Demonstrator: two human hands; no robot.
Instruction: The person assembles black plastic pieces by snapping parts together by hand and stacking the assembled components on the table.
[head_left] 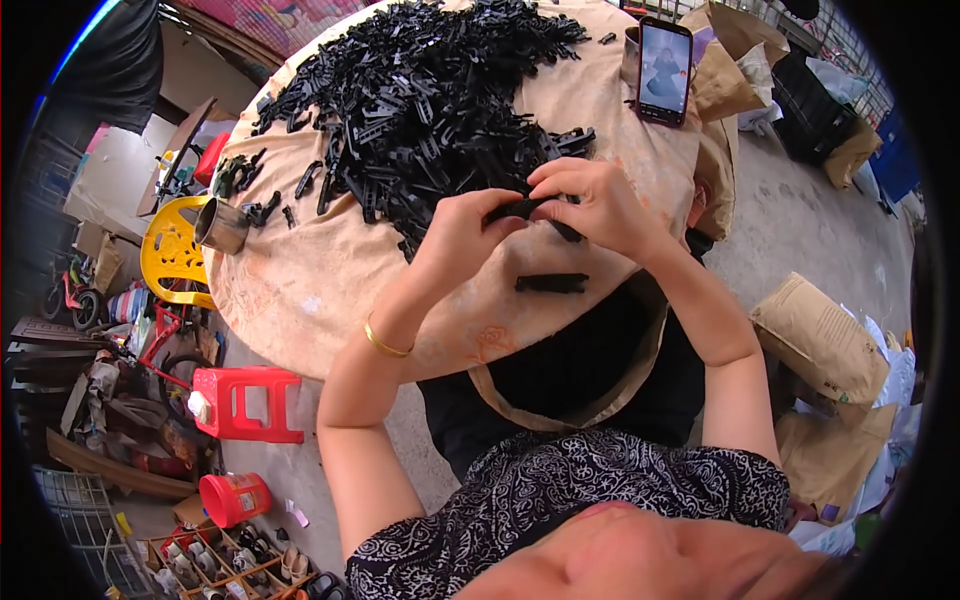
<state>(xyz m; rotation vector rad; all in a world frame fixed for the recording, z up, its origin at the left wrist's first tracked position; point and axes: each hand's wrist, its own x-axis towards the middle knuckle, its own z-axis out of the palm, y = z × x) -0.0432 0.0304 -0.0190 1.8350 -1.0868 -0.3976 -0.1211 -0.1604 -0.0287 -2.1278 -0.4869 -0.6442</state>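
Observation:
Both my hands meet over the near part of a round table [260,300] covered with a beige cloth. Between my left hand [462,232] and my right hand [598,205] is a long black plastic piece [516,209], pinched by the fingertips of each. My fingers hide part of its shape. Just beyond them spreads a big heap of similar black plastic pieces [420,100]. Closer to me, one dark piece [552,283] lies apart on the cloth. Against the table's near edge, over my lap, sits an open brown bag [600,412] with a dark inside.
A phone [663,75] leans upright near a metal can at the far right. Another metal can [221,226] lies tilted at the left edge. Yellow chair [172,250], red stool [248,404] and red bucket [234,499] stand left; paper sacks [822,340] are on the right.

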